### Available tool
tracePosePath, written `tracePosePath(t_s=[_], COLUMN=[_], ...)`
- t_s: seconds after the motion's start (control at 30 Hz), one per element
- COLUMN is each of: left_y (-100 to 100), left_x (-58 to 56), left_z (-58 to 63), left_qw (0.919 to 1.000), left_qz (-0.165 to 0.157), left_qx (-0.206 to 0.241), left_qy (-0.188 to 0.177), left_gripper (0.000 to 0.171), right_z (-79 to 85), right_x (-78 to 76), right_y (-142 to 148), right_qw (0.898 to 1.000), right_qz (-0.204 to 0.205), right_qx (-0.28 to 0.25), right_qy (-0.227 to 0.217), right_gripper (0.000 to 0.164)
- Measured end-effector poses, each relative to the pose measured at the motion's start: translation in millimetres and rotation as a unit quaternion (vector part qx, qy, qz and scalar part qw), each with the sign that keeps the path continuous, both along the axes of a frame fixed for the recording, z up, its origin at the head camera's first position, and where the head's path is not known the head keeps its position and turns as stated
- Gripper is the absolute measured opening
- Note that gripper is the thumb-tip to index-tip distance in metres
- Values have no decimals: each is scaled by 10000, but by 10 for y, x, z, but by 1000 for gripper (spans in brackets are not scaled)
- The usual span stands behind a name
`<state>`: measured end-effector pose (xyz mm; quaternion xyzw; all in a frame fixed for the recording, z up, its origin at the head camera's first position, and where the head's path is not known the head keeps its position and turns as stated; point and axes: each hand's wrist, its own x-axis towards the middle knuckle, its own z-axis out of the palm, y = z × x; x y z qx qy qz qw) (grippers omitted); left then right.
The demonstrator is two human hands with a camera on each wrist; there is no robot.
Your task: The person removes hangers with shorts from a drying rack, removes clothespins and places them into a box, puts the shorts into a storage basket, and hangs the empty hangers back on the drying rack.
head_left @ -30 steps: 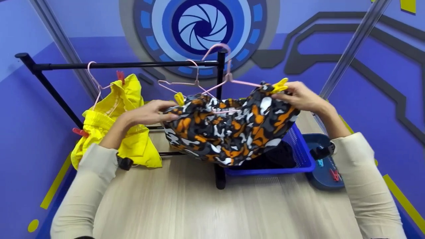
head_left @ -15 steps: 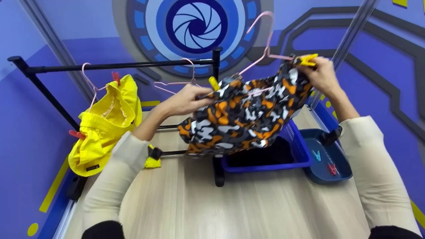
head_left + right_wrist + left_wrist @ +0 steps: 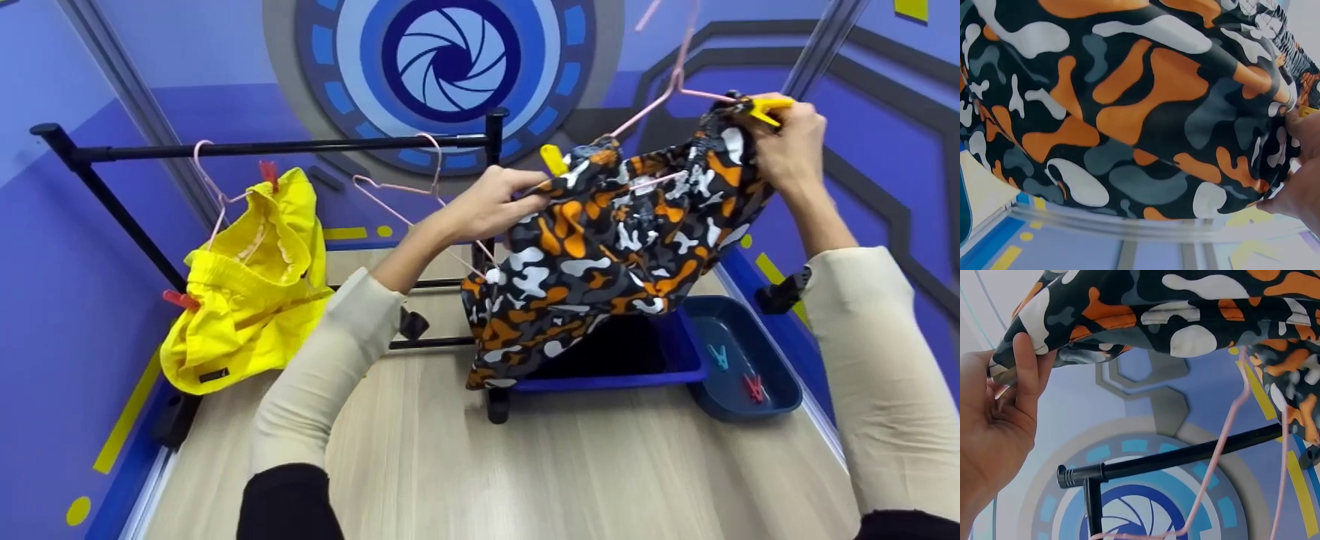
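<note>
Camouflage shorts (image 3: 592,255) in orange, white, grey and black hang from a pink hanger (image 3: 679,84), whose hook runs out of the top of the head view. Yellow clothespins (image 3: 553,160) clip both ends of the waistband to it. My left hand (image 3: 499,199) pinches the fabric beside the left clothespin, thumb and fingers meeting on it in the left wrist view. The right hand (image 3: 795,150), higher up, grips the other waistband end at the second clothespin; in the right wrist view the cloth fills most of the picture. The shorts tilt, right side higher.
A black rack (image 3: 300,146) stands left, bearing yellow shorts (image 3: 255,300) with red clothespins and a bare pink hanger (image 3: 405,187). Below the camouflage shorts is a blue basket (image 3: 615,381) with dark contents. A dark blue tray (image 3: 739,330) holds a light-blue and a red clothespin.
Both hands have carried the camouflage shorts and their hanger right and upward, away from the rack's bar end. The right side has risen more. The yellow shorts stay on the rack.
</note>
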<state>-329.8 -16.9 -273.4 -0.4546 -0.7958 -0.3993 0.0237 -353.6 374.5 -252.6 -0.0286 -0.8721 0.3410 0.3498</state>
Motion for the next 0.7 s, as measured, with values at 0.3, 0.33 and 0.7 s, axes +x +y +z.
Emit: tracePosePath(t_s=[0.3, 0.33, 0.7], left_y=[138, 156, 370], left_x=[-86, -83, -75], left_z=[13, 12, -24], left_qw=[9989, 9988, 9978], left_qz=[435, 432, 613], left_qx=[168, 207, -15], left_qy=[-33, -38, 253], left_gripper=[13, 14, 18], right_z=[25, 37, 38], right_x=[-29, -30, -67], right_y=[132, 142, 302], right_qw=[9988, 9986, 9966], right_qz=[-279, -317, -474], right_qx=[-369, -375, -427], right_qy=[153, 217, 526], right_gripper=[20, 20, 18])
